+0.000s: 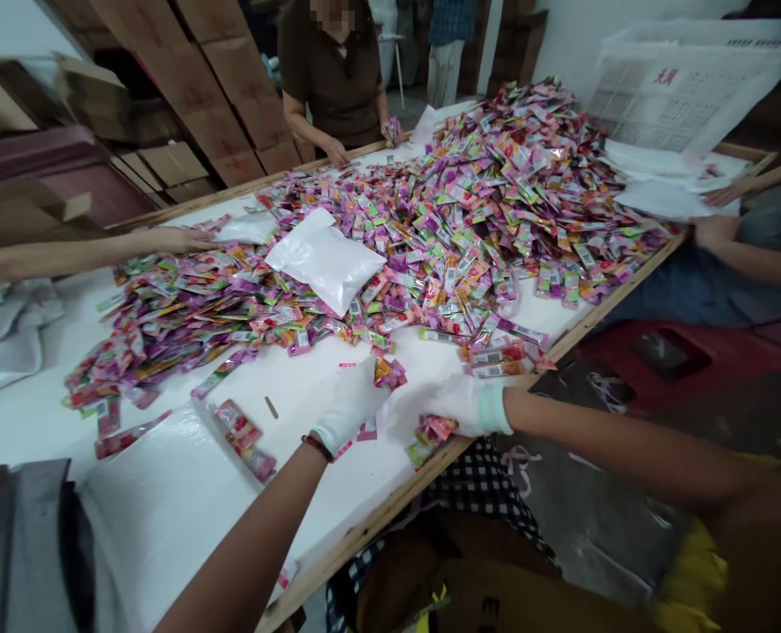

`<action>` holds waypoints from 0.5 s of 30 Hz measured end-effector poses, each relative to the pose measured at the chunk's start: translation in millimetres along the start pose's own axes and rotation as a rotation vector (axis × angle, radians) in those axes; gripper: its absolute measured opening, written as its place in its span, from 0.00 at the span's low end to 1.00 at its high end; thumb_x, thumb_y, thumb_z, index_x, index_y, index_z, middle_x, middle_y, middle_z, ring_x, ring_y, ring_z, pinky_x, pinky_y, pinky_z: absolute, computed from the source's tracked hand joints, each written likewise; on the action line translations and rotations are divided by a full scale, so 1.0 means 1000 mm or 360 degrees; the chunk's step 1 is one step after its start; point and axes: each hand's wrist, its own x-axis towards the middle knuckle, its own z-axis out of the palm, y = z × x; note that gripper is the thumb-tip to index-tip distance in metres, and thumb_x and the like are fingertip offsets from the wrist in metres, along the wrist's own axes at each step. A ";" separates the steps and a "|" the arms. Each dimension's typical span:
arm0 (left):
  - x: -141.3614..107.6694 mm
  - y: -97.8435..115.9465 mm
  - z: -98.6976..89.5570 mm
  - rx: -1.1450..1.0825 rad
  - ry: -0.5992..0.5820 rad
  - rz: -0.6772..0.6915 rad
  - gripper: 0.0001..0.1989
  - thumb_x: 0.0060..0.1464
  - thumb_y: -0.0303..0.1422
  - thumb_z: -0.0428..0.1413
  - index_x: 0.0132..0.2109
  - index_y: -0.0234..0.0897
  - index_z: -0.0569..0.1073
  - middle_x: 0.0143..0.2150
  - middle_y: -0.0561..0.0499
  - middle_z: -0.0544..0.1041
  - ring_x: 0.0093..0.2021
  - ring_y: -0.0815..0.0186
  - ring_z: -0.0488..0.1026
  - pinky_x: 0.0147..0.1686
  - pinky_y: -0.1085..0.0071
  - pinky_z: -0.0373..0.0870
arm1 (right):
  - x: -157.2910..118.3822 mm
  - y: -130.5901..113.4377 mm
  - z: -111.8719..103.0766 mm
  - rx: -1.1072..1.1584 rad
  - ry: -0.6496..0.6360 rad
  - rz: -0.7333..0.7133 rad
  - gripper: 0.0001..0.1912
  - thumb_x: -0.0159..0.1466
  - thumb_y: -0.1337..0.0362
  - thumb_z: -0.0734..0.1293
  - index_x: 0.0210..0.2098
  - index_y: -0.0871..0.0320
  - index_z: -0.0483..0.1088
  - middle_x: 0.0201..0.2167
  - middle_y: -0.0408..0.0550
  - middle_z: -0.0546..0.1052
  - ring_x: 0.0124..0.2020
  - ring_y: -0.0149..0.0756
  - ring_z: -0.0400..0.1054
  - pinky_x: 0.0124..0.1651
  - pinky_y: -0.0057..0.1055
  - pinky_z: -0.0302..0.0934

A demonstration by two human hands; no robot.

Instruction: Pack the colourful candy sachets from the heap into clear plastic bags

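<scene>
My left hand (347, 403), in a white glove with a dark bracelet at the wrist, has its fingers closed round a few small printed packets (390, 373) over the white tabletop. Close by, my right hand (464, 404), also gloved, is near the wooden edge. Its fingers, partly hidden, curl over several pink and green packets (432, 432). Just beyond it a small cluster of packets (502, 359) lies by the rim. To the left, a white plastic bag (166, 492) lies flat, with a few packets (245, 435) beside it.
A large heap of colourful packets (496, 193) covers the table's middle and far side, with a filled white bag (325, 260) on top. Other people's hands (726, 198) are at the table's sides. A white woven sack (677, 92) stands far right; cartons (212, 79) are stacked behind.
</scene>
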 end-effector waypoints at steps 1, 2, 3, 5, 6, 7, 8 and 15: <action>0.000 -0.002 0.001 0.0038 -0.0004 -0.0007 0.14 0.51 0.33 0.55 0.47 0.37 0.71 0.44 0.43 0.80 0.41 0.59 0.77 0.38 0.70 0.68 | 0.005 -0.005 0.003 -0.0061 -0.0049 0.0008 0.18 0.56 0.69 0.69 0.46 0.61 0.75 0.40 0.55 0.79 0.40 0.46 0.73 0.46 0.39 0.65; 0.000 -0.003 0.003 0.0069 -0.0007 -0.0006 0.14 0.51 0.33 0.55 0.47 0.37 0.71 0.43 0.43 0.80 0.41 0.59 0.77 0.39 0.69 0.68 | 0.009 -0.008 0.006 -0.0101 -0.0071 0.0013 0.18 0.56 0.69 0.69 0.47 0.61 0.75 0.41 0.55 0.79 0.42 0.47 0.73 0.47 0.39 0.65; 0.000 -0.004 0.003 0.0100 -0.0006 -0.0003 0.14 0.52 0.33 0.55 0.47 0.37 0.71 0.43 0.43 0.80 0.42 0.58 0.77 0.39 0.68 0.68 | 0.013 -0.011 0.007 -0.0119 -0.0074 0.0020 0.19 0.55 0.69 0.69 0.47 0.60 0.76 0.41 0.55 0.79 0.43 0.48 0.73 0.48 0.40 0.64; -0.002 -0.003 0.001 0.0187 0.0013 0.0000 0.14 0.53 0.34 0.54 0.47 0.37 0.71 0.43 0.41 0.80 0.43 0.56 0.77 0.41 0.66 0.69 | 0.018 -0.012 0.008 -0.0144 -0.0063 0.0022 0.20 0.55 0.70 0.70 0.48 0.59 0.76 0.43 0.55 0.79 0.45 0.49 0.72 0.48 0.42 0.64; -0.003 -0.002 -0.002 0.0245 0.0022 -0.0004 0.14 0.54 0.34 0.54 0.48 0.37 0.71 0.44 0.40 0.80 0.44 0.54 0.77 0.42 0.64 0.69 | 0.019 -0.013 0.008 -0.0160 -0.0058 0.0018 0.20 0.55 0.70 0.70 0.48 0.59 0.76 0.44 0.56 0.79 0.46 0.50 0.72 0.49 0.43 0.64; -0.004 -0.001 -0.005 0.0308 0.0030 -0.0009 0.15 0.56 0.35 0.53 0.50 0.37 0.71 0.44 0.39 0.79 0.44 0.53 0.77 0.43 0.63 0.69 | 0.020 -0.013 0.008 -0.0180 -0.0063 0.0006 0.20 0.55 0.69 0.70 0.48 0.59 0.76 0.44 0.56 0.78 0.47 0.51 0.71 0.48 0.44 0.64; -0.004 0.001 -0.009 0.0366 0.0042 -0.0009 0.16 0.57 0.36 0.52 0.52 0.37 0.70 0.45 0.38 0.79 0.44 0.53 0.77 0.43 0.62 0.70 | 0.021 -0.013 0.008 -0.0203 -0.0073 -0.0012 0.20 0.55 0.69 0.69 0.48 0.58 0.76 0.45 0.57 0.77 0.48 0.52 0.71 0.48 0.44 0.64; 0.010 -0.006 -0.014 0.0573 0.0095 0.0077 0.19 0.58 0.28 0.48 0.56 0.36 0.67 0.44 0.38 0.78 0.44 0.53 0.77 0.44 0.61 0.70 | 0.023 -0.015 0.012 -0.0198 -0.0119 -0.0032 0.20 0.55 0.68 0.69 0.48 0.60 0.74 0.44 0.57 0.77 0.45 0.48 0.72 0.45 0.38 0.65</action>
